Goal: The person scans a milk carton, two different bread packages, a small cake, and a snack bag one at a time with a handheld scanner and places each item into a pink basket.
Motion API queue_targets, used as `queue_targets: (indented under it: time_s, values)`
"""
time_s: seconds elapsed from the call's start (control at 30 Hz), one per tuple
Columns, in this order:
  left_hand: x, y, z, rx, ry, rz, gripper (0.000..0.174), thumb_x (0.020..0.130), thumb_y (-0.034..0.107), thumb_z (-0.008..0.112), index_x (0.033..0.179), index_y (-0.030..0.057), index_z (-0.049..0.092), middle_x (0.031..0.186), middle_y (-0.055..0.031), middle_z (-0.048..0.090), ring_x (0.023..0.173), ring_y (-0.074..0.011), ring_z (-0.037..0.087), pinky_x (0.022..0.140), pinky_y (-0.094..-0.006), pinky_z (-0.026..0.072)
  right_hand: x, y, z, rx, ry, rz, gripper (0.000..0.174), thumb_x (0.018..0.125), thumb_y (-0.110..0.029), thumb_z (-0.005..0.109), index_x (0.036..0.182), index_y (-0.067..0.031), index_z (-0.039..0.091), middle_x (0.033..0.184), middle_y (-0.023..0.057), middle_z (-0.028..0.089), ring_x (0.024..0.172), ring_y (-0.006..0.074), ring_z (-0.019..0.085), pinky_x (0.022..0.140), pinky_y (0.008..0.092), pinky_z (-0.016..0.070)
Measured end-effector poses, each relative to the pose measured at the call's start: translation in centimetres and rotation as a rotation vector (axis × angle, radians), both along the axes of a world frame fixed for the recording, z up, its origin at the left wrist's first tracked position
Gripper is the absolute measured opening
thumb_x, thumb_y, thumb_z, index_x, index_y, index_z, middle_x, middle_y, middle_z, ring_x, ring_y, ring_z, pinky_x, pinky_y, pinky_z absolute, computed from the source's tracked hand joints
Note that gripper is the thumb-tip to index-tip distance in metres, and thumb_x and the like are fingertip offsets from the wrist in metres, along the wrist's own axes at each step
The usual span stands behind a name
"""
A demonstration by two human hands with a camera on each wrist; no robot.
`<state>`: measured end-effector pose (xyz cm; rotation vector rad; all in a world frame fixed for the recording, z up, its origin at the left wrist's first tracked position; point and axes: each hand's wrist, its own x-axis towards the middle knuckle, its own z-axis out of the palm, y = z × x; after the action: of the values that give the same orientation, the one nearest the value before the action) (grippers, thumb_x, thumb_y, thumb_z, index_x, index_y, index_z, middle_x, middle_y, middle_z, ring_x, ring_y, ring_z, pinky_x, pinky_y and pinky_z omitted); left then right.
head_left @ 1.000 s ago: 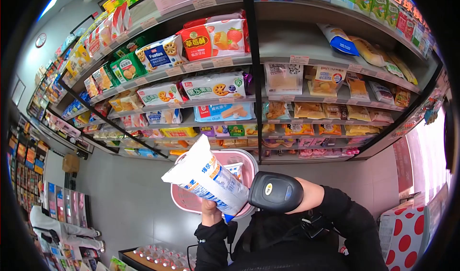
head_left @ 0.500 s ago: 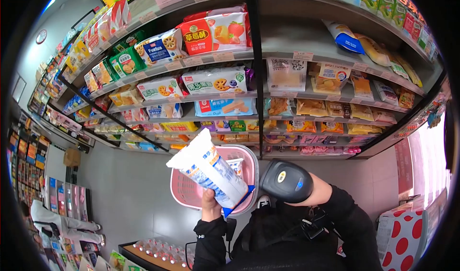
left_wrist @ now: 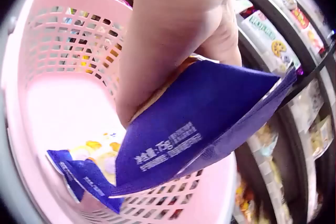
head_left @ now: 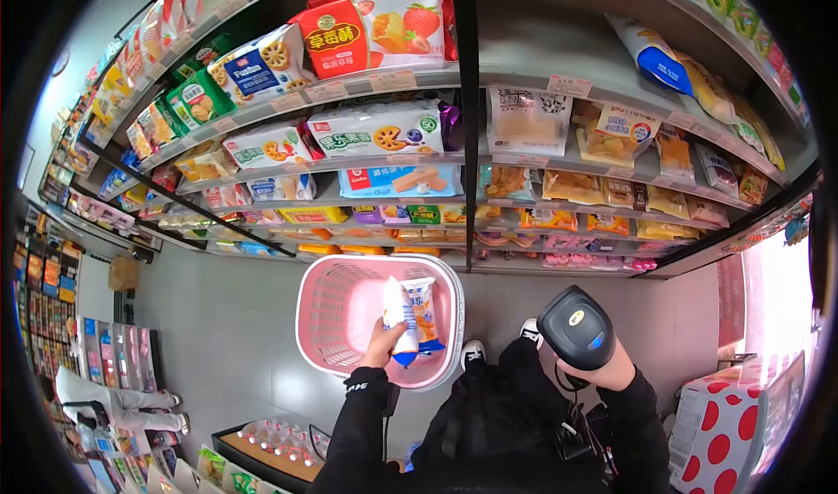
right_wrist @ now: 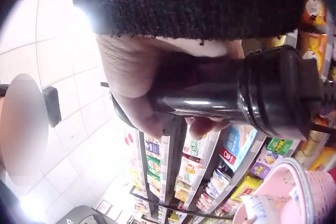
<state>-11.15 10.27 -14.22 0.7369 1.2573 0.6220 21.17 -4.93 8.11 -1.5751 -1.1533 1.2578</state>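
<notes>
My left hand point(head_left: 381, 344) grips a white and blue snack bag point(head_left: 397, 312) over the pink basket point(head_left: 313, 319). Beside it in the basket lies another blue-ended snack bag point(head_left: 425, 311). Seen from the left wrist, the held bag's blue end point(left_wrist: 194, 113) is close to the camera, with the hand point(left_wrist: 173, 29) wrapped on it and the second bag point(left_wrist: 92, 166) lower down inside the basket. My right hand point(head_left: 611, 367) holds a black handheld scanner point(head_left: 576, 326) to the right of the basket; in the right wrist view its fingers curl round the handle point(right_wrist: 205, 90).
Shelves of packaged snacks point(head_left: 375, 36) stand in front. A red-dotted box point(head_left: 720, 433) is at the lower right, bottles point(head_left: 279, 440) stand at the lower left, and another person point(head_left: 118, 402) is at the far left. Shoes point(head_left: 472, 352) show between the basket and scanner.
The left hand has lowered the snack bag from above the basket down into its opening. The right hand with the scanner has moved right, away from the basket.
</notes>
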Motion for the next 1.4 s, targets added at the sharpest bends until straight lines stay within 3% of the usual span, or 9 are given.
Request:
queue_targets:
  time_s: [0.1, 0.17, 0.3, 0.73, 0.93, 1.03, 1.13, 1.3, 1.4]
  values:
    - [0.7, 0.5, -6.0, 0.137, 0.178, -0.145, 0.067, 0.059, 0.015, 0.068, 0.114, -0.0025, 0.033, 0.098, -0.0186, 0.051, 0.088, -0.0261, 0.054, 0.072, -0.036, 0.0454, 0.9, -0.9, -0.6, -0.092, 0.017, -0.021, 0.042, 0.061, -0.008, 0.069, 0.096, -0.0004, 0.048, 0.09, 0.0065, 0.056, 0.081, 0.0136, 0.052, 0.074, 0.0274, 0.0419]
    - [3.8, -0.1, -4.6, 0.302, 0.931, -0.167, 0.076, 0.055, 0.021, 0.07, 0.116, -0.0007, 0.029, 0.098, -0.022, 0.047, 0.088, -0.034, 0.051, 0.074, -0.0409, 0.0434, 1.2, -1.5, -0.8, -0.093, -0.002, -0.068, 0.04, 0.061, -0.007, 0.069, 0.094, -0.0006, 0.048, 0.085, 0.0052, 0.056, 0.077, 0.0128, 0.053, 0.071, 0.027, 0.0426]
    - [7.6, -0.4, -4.4, 0.205, 1.114, -0.202, 0.094, 0.051, 0.026, 0.074, 0.123, 0.0013, 0.018, 0.106, -0.0249, 0.037, 0.096, -0.0397, 0.044, 0.082, -0.0419, 0.038, 2.0, -2.4, -0.5, -0.171, 0.053, -0.175, 0.039, 0.061, -0.006, 0.069, 0.094, -0.0007, 0.047, 0.079, 0.0043, 0.056, 0.073, 0.0121, 0.054, 0.068, 0.0268, 0.0434]
    - [3.2, 0.2, -5.8, 0.239, 0.789, -0.161, 0.097, 0.05, 0.029, 0.074, 0.12, -0.0114, 0.02, 0.11, -0.0312, 0.038, 0.104, -0.0391, 0.04, 0.089, -0.0383, 0.0342, 5.7, -1.2, -0.8, -0.073, 0.063, -0.168, 0.043, 0.06, -0.007, 0.07, 0.096, -0.0004, 0.048, 0.087, 0.0061, 0.056, 0.081, 0.0121, 0.052, 0.073, 0.027, 0.0426]
    - [2.3, 1.6, -2.5, 0.435, 0.747, -0.643, 0.05, 0.067, 0.026, 0.061, 0.103, -0.0064, 0.046, 0.093, -0.0246, 0.054, 0.093, -0.0338, 0.052, 0.076, -0.0368, 0.042, 8.8, 1.3, 1.4, 0.132, 0.028, -0.142, 0.043, 0.062, -0.011, 0.07, 0.098, 0.0, 0.05, 0.09, 0.0065, 0.056, 0.083, 0.0111, 0.051, 0.077, 0.0267, 0.041]
    - [6.8, 3.2, 7.3, 0.457, 0.681, -1.169, 0.068, 0.07, 0.04, 0.06, 0.118, -0.0022, 0.037, 0.113, -0.0222, 0.045, 0.105, -0.0336, 0.044, 0.087, -0.0346, 0.0359, 11.2, 2.3, 2.8, 0.173, 0.117, -0.1, 0.047, 0.062, -0.008, 0.069, 0.104, -0.0017, 0.048, 0.094, 0.0052, 0.056, 0.086, 0.0108, 0.05, 0.079, 0.0271, 0.0398]
    - [12.2, 4.5, 15.4, 0.634, 0.596, -1.05, 0.066, 0.073, 0.042, 0.056, 0.117, -0.0029, 0.037, 0.114, -0.022, 0.045, 0.108, -0.0315, 0.042, 0.089, -0.0344, 0.034, 13.7, 4.0, 5.4, 0.308, 0.062, -0.067, 0.05, 0.063, -0.006, 0.068, 0.107, -0.002, 0.046, 0.098, 0.0054, 0.055, 0.089, 0.0109, 0.05, 0.081, 0.0272, 0.0388]
    - [22.6, 5.7, 28.6, 0.974, 0.191, -0.751, 0.041, 0.079, 0.012, 0.055, 0.115, -0.0006, 0.04, 0.099, -0.0096, 0.054, 0.092, -0.015, 0.051, 0.078, -0.026, 0.0416, 18.4, 6.2, 10.0, 0.576, -0.027, -0.18, 0.054, 0.06, -0.004, 0.068, 0.109, -0.0018, 0.044, 0.102, 0.0065, 0.054, 0.093, 0.0117, 0.05, 0.082, 0.0276, 0.0385]
    - [29.4, 7.2, 32.2, 1.114, -0.033, -0.607, 0.035, 0.079, 0.008, 0.051, 0.112, -0.0009, 0.043, 0.1, -0.0122, 0.053, 0.091, -0.0182, 0.053, 0.077, -0.0273, 0.0421, 21.4, 8.8, 12.0, 0.668, -0.051, -0.285, 0.039, 0.064, -0.006, 0.066, 0.099, -0.0012, 0.051, 0.092, 0.0047, 0.057, 0.085, 0.0107, 0.052, 0.078, 0.0265, 0.0408]
